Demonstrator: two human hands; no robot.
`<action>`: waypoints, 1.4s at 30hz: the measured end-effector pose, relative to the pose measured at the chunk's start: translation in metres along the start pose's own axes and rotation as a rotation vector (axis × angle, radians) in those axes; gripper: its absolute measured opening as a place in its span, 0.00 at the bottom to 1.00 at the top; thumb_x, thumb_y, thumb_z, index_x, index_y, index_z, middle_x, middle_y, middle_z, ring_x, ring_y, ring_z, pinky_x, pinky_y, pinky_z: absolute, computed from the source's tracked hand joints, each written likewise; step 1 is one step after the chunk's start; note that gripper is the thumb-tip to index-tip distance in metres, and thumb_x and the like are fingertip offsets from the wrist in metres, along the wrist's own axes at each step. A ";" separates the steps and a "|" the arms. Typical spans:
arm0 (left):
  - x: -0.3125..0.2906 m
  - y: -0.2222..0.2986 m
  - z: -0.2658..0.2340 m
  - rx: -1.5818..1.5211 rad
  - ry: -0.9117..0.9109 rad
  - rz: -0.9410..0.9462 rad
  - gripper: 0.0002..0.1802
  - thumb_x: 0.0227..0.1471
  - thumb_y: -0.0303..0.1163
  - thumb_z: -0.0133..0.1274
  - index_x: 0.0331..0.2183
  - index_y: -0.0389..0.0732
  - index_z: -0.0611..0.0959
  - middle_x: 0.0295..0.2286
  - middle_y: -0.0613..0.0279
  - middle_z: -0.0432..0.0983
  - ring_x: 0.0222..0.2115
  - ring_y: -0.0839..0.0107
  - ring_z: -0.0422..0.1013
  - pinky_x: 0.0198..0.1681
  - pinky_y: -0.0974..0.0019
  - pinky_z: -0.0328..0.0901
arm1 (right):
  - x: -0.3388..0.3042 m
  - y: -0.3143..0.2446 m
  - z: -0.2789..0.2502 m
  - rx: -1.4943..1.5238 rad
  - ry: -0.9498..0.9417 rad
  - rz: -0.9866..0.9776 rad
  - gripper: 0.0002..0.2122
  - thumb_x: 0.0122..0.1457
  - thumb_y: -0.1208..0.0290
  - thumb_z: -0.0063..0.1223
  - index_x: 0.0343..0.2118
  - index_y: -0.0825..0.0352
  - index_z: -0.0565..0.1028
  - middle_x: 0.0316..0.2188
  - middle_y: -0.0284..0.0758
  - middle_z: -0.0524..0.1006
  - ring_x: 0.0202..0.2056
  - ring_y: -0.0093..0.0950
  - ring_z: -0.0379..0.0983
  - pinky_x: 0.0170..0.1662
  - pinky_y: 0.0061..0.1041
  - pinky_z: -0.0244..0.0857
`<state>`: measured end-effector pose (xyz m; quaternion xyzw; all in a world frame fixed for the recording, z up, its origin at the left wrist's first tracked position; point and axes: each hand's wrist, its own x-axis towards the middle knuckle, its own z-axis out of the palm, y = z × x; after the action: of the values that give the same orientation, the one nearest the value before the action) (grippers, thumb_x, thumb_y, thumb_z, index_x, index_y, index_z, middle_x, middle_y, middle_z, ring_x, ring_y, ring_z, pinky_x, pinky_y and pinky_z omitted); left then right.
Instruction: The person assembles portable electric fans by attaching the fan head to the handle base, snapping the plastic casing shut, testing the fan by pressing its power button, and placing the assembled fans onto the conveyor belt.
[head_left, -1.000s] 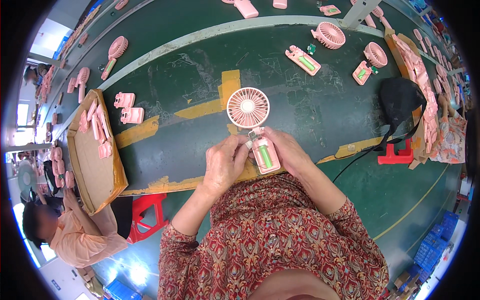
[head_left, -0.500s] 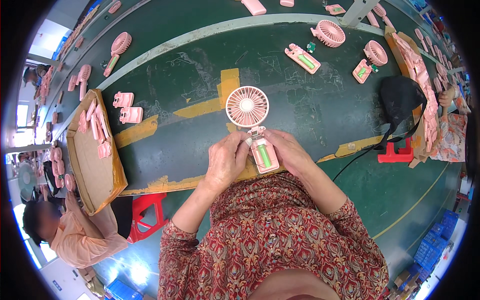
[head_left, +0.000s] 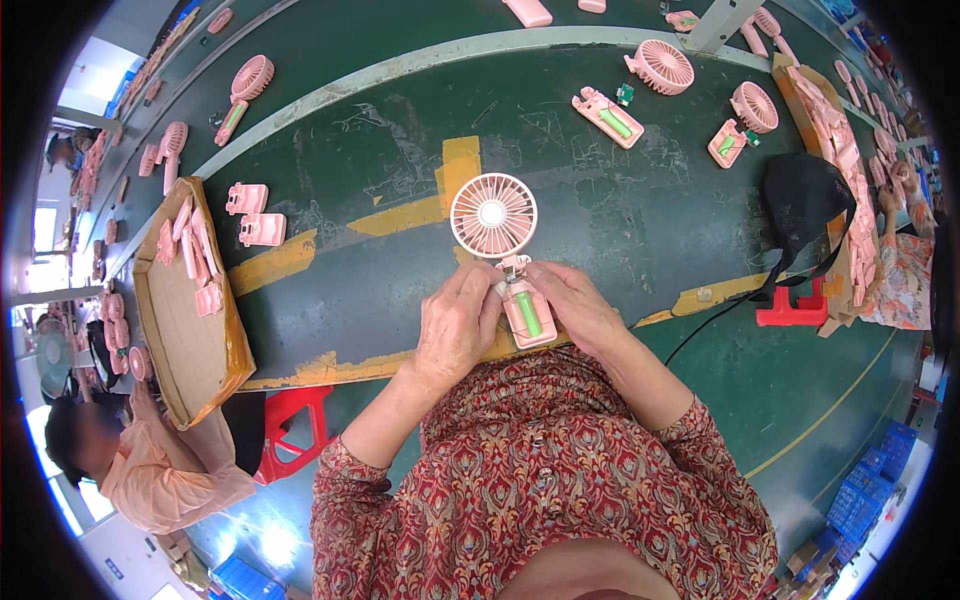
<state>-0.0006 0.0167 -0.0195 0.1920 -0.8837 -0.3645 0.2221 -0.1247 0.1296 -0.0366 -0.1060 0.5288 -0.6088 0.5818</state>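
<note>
A pink handheld fan (head_left: 494, 216) lies at the near edge of the green conveyor belt (head_left: 400, 150), its round head pointing away from me. Its handle (head_left: 527, 314) is open and a green battery cell shows inside. My left hand (head_left: 455, 325) grips the left side of the handle, fingers at the neck under the fan head. My right hand (head_left: 575, 305) holds the right side of the handle, fingertips near the same neck joint.
A cardboard tray (head_left: 190, 340) of pink handle shells sits at the left. Two pink shells (head_left: 255, 215) lie on the belt. More fans and open handles (head_left: 610, 115) lie farther up. A black bag (head_left: 805, 200) and a red stool (head_left: 795, 305) stand right. A seated person (head_left: 130, 460) works lower left.
The fan and both hands stay in nearly the same place. My fingers have shifted slightly around the handle's neck.
</note>
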 end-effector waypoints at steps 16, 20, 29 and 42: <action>0.001 0.006 -0.002 0.263 -0.204 0.174 0.22 0.37 0.20 0.51 0.40 0.32 0.75 0.35 0.53 0.70 0.33 0.57 0.72 0.32 0.59 0.70 | -0.002 0.002 -0.003 -0.148 -0.141 -0.122 0.12 0.61 0.76 0.42 0.47 0.71 0.67 0.36 0.28 0.72 0.36 0.14 0.67 0.38 0.17 0.64; 0.007 0.012 -0.005 0.270 -0.251 0.205 0.21 0.37 0.20 0.50 0.40 0.29 0.74 0.35 0.51 0.69 0.34 0.55 0.71 0.33 0.58 0.69 | 0.000 0.010 -0.004 -0.209 -0.127 -0.167 0.12 0.61 0.76 0.42 0.47 0.72 0.67 0.35 0.28 0.72 0.35 0.13 0.66 0.37 0.17 0.64; 0.011 0.007 -0.005 0.173 -0.237 0.172 0.20 0.39 0.20 0.51 0.40 0.34 0.74 0.34 0.51 0.72 0.34 0.53 0.72 0.33 0.56 0.69 | 0.001 0.003 -0.004 -0.212 -0.149 -0.151 0.12 0.62 0.72 0.43 0.45 0.72 0.67 0.35 0.30 0.72 0.35 0.14 0.67 0.38 0.18 0.64; -0.006 -0.003 -0.017 -0.521 -0.282 -0.591 0.11 0.48 0.27 0.55 0.35 0.31 0.80 0.24 0.59 0.78 0.23 0.77 0.72 0.28 0.72 0.68 | 0.008 0.002 0.001 0.006 0.029 0.042 0.18 0.61 0.61 0.47 0.46 0.71 0.68 0.36 0.33 0.74 0.36 0.19 0.71 0.37 0.17 0.68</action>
<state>0.0141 0.0082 -0.0124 0.3229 -0.6907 -0.6466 0.0258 -0.1257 0.1232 -0.0413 -0.0842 0.5378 -0.5994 0.5869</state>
